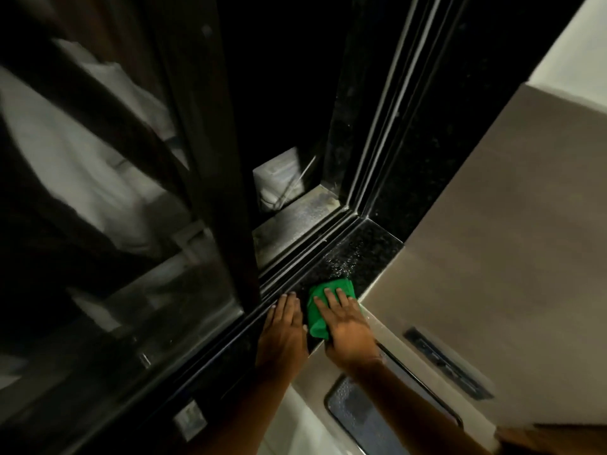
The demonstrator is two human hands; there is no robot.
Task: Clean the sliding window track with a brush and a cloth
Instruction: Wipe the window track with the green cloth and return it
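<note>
A green cloth (335, 287) lies on the black speckled granite sill (361, 247) beside the dark window track (305, 251). My right hand (348, 330) presses flat on the cloth, fingers spread over it. My left hand (282, 326) rests flat on the sill just left of the cloth, fingertips at the edge of the track. No brush is in view. The track runs diagonally from lower left up to a corner at the right.
The sliding glass panel (115, 192) with its dark frame (226, 192) stands left of the opening. Outside lies a dusty ledge (295, 218). A beige wall (492, 224) rises at the right, with a dark fixture (446, 362) on it.
</note>
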